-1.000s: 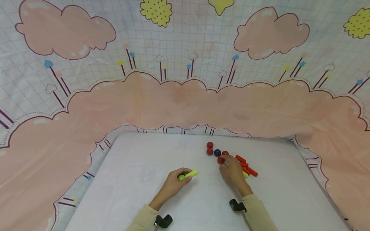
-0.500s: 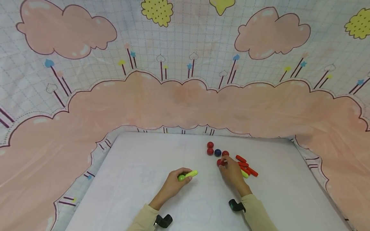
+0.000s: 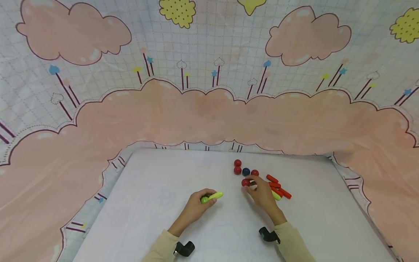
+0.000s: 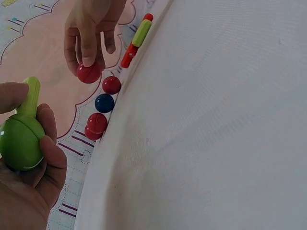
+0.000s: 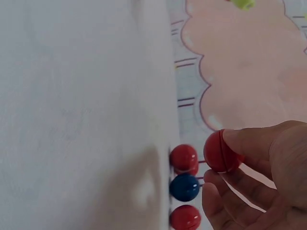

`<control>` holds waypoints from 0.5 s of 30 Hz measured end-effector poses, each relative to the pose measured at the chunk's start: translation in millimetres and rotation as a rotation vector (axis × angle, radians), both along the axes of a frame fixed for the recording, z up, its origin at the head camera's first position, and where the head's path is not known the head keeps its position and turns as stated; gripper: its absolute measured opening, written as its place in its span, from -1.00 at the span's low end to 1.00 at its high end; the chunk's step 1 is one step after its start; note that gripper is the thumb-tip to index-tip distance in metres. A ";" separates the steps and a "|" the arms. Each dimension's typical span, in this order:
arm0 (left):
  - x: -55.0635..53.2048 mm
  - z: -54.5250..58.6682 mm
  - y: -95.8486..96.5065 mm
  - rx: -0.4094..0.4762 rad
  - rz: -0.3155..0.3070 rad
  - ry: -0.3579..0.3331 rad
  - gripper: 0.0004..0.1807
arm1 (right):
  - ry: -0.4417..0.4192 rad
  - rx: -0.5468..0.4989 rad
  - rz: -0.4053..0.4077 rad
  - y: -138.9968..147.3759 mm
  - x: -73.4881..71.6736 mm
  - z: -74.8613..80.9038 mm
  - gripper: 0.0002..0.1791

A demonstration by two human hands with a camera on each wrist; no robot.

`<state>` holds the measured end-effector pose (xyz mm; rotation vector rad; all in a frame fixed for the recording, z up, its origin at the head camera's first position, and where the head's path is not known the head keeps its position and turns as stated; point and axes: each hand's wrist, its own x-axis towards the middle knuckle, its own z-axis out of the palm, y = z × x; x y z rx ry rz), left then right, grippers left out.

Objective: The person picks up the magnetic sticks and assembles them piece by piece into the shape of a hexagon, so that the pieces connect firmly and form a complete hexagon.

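Observation:
In the left wrist view a small green maraca (image 4: 20,143), a seamed ball with a yellow-green stick handle (image 4: 31,98), sits in the left hand (image 3: 195,206). Fingers wrap the ball while the thumb presses the handle. The right hand (image 3: 264,194) pinches a shiny red ball (image 5: 220,151) between thumb and fingertips, raised off the table in the right wrist view. Just beyond it on the table lie a blue ball (image 3: 246,171), a red ball (image 3: 254,173) at its right, and two more red balls (image 3: 237,170) at its left.
Right of the right hand lie several red sticks (image 3: 272,178) and a yellow-green stick (image 3: 276,195), partly behind the hand. A white table (image 3: 157,171) carries everything. Behind it hangs a patterned cloth (image 3: 196,116). Black cameras (image 3: 184,249) are strapped at both wrists.
The right hand has lifted the red ball and drawn it slightly left, away from the other balls. The left hand keeps its grip on the maraca and has stayed in place.

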<state>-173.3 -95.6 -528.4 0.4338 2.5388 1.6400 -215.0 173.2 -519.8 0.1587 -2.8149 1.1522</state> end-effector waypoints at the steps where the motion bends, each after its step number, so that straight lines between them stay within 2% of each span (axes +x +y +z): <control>1: 0.1 -0.1 0.0 0.000 -0.001 -0.002 -0.69 | 0.002 -0.007 0.004 -1.0 1.6 2.1 -0.59; 9: -1.7 0.3 1.1 -0.014 -0.002 -0.003 -0.69 | 0.030 -0.038 0.026 -11.9 15.4 20.6 -0.57; 15: -2.5 3.2 2.3 -0.021 0.008 0.007 -0.69 | 0.026 -0.062 0.072 -19.5 22.9 31.4 -0.57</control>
